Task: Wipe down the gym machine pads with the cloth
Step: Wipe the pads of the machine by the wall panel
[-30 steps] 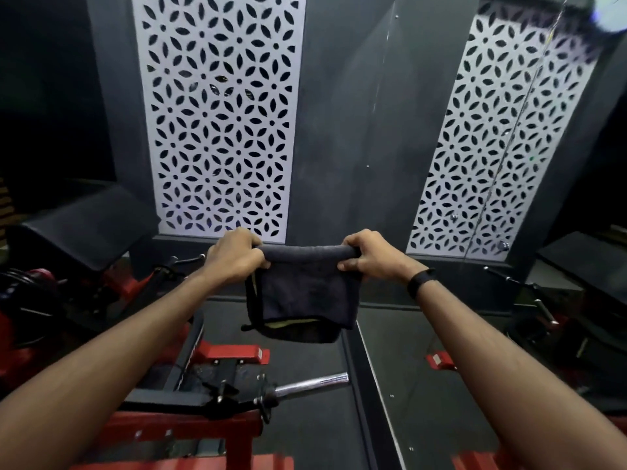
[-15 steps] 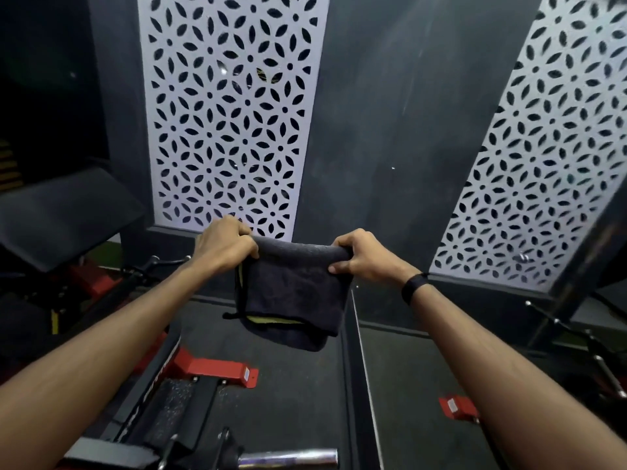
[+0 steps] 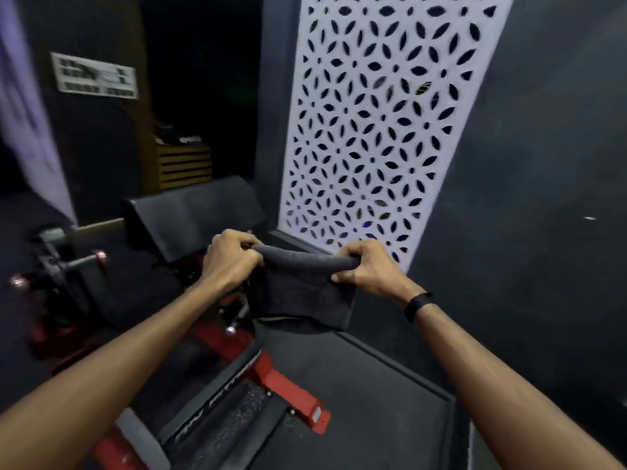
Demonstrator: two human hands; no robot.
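While folded: soft dark cloth (image 3: 302, 290)

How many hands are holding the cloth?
2. The left hand grips the cloth's upper left corner; the right hand pinches its upper right corner.

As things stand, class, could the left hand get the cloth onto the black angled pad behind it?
Probably yes. The left hand grips the cloth just in front of the pad, and nothing visible lies between them, though the right hand also holds the cloth.
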